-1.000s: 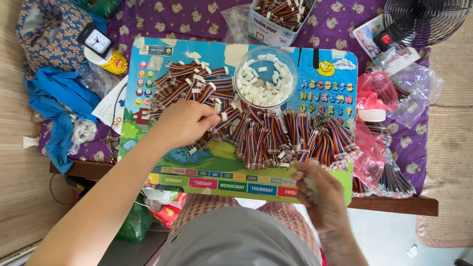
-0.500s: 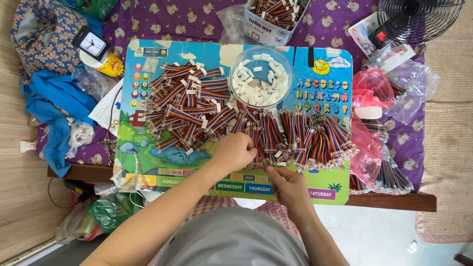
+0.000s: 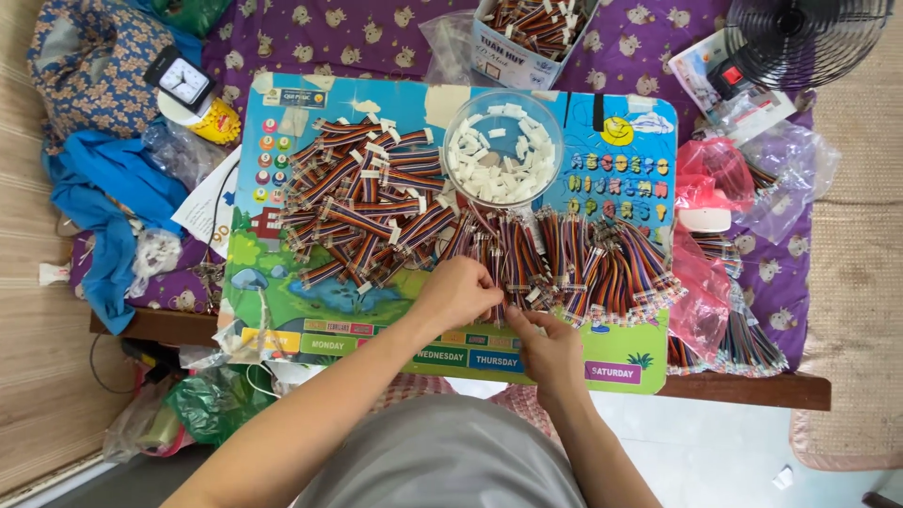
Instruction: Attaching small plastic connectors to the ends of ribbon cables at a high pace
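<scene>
A colourful picture board point(image 3: 282, 310) lies on the table. On it are a left pile of rainbow ribbon cables with white ends point(image 3: 362, 216) and a right row of similar cables point(image 3: 602, 259). A clear bowl point(image 3: 450, 141) holds white plastic connectors. My left hand point(image 3: 461, 292) and my right hand point(image 3: 546, 343) meet at the board's front middle. Both pinch one ribbon cable point(image 3: 508, 282) at the near edge of the right row. My fingers hide its end.
A box point(image 3: 508, 56) of more cables stands at the back. A black fan point(image 3: 800, 28) is at the back right, pink bags point(image 3: 710, 179) and bagged cables point(image 3: 743, 339) at the right. A small clock point(image 3: 183, 80) and blue cloth point(image 3: 103, 207) lie left.
My left hand has moved from the left pile to the front middle. My right hand has come up from the board's front edge to meet it on a cable.
</scene>
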